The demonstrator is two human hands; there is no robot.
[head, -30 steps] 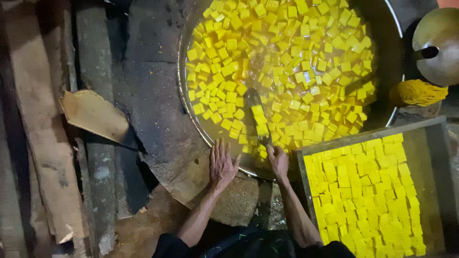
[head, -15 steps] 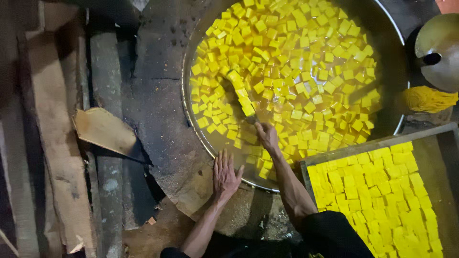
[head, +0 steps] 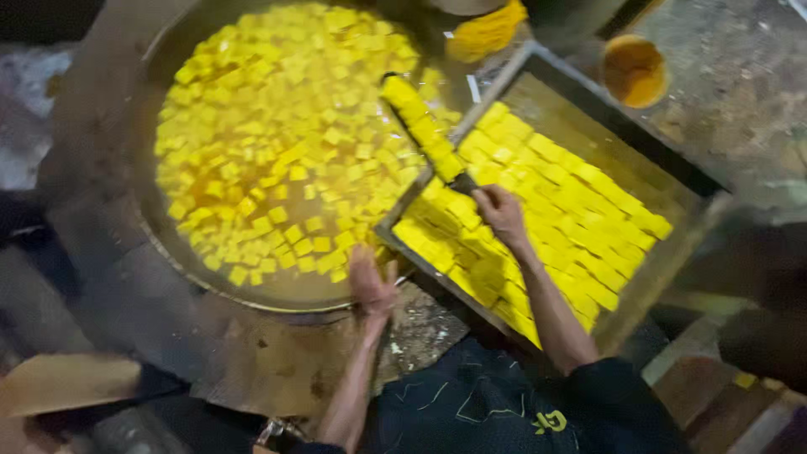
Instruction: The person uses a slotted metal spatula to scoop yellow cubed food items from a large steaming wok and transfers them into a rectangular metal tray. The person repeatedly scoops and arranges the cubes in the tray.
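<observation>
A wide round pan (head: 160, 244) holds yellow liquid with several yellow cubes (head: 286, 160) floating in it. My right hand (head: 500, 214) is closed on the dark handle of a long flat spatula (head: 420, 126) carrying a row of yellow cubes, held above the pan's right rim and the tray's corner. To the right lies a rectangular tray (head: 664, 286) packed with rows of yellow cubes (head: 572, 202). My left hand (head: 370, 282) rests with fingers spread on the pan's near rim.
A small round bowl (head: 635, 67) of orange-yellow liquid sits on the grey ground at the upper right. A yellow bundle (head: 487, 29) lies beyond the pan. Rough stone surrounds the pan (head: 277, 361), and a tan board (head: 67, 382) lies at the lower left.
My right hand lifted the spatula out of the pan with a row of cubes and swung it right toward the tray. The view shifted and tilted. My left hand stayed on the rim.
</observation>
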